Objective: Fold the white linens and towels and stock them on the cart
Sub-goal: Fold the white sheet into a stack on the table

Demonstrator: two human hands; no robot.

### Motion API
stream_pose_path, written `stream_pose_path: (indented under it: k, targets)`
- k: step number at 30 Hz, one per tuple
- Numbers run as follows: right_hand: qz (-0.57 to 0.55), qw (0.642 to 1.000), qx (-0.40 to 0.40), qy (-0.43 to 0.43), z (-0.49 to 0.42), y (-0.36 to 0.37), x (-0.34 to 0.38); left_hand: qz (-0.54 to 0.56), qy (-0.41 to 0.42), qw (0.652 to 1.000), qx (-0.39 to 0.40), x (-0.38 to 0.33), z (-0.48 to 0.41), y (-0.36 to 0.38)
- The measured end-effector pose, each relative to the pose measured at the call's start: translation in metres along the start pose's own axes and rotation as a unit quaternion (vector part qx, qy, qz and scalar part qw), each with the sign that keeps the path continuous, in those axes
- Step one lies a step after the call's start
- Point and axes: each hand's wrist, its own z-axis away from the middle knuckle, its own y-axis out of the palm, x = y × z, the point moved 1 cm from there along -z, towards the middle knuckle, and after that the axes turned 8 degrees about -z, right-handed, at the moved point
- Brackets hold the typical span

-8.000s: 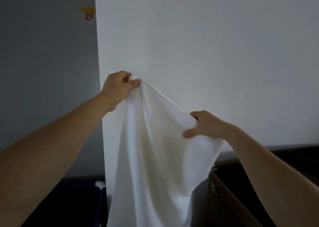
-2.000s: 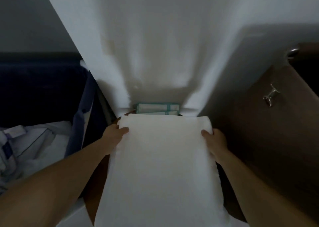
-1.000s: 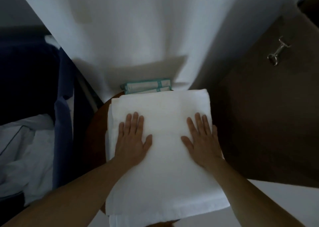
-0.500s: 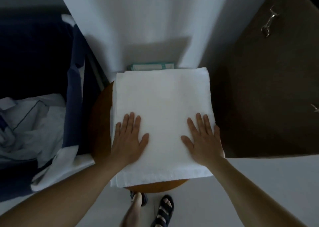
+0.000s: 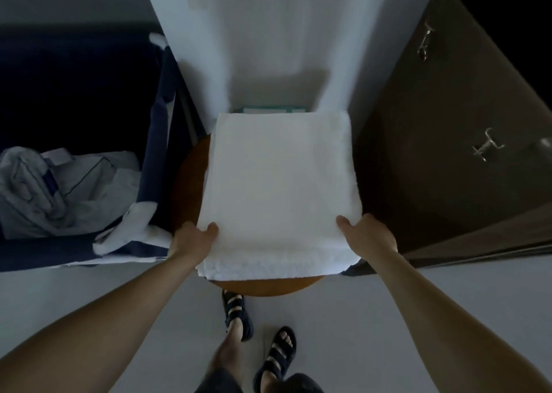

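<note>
White towel (image 5: 280, 183), folded, held by both near corners on the stool (image 5: 268, 286).

Our left hand (image 5: 191, 240) pinches the near left corner, thumb on top, fingers tucked under where we cannot see them, and our right hand (image 5: 367, 237) does the same at the near right corner. The towel lies flat on the round brown stool. It is a soft, fluffy square with thick stacked edges, and it hangs a little past the stool's sides. If we lift one side faster than the other, we think the floppy layers could slide apart and the fold could fall open. The stool top looks smooth and hard, so the towel could also slip off onto the pale floor (image 5: 343, 318).
</note>
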Motion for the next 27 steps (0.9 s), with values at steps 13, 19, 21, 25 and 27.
stream_pose_path:
  k: [13, 19, 21, 25, 27]
  targets:
    - [-0.487, 0.865, 0.078, 0.097, 0.007, -0.01, 0.011, 0.489, -0.064, 0.852, 0.176, -0.017, 0.018, -0.025]
    - [-0.58, 0.811, 0.07, 0.021, 0.011, -0.027, 0.011, 0.562, 0.019, 0.821, 0.094, -0.012, 0.027, -0.041]
    - [-0.529, 0.844, 0.059, 0.061, 0.012, -0.013, -0.002, 0.504, -0.006, 0.856, 0.111, 0.005, 0.032, -0.023]
    - [-0.432, 0.896, 0.031, 0.1, 0.009, 0.013, -0.016, 0.416, -0.085, 0.892, 0.156, 0.025, 0.034, 0.012]
    - [-0.354, 0.932, 0.019, 0.075, 0.006, 0.013, -0.013, 0.4, -0.093, 0.9, 0.146, 0.023, 0.027, 0.014]
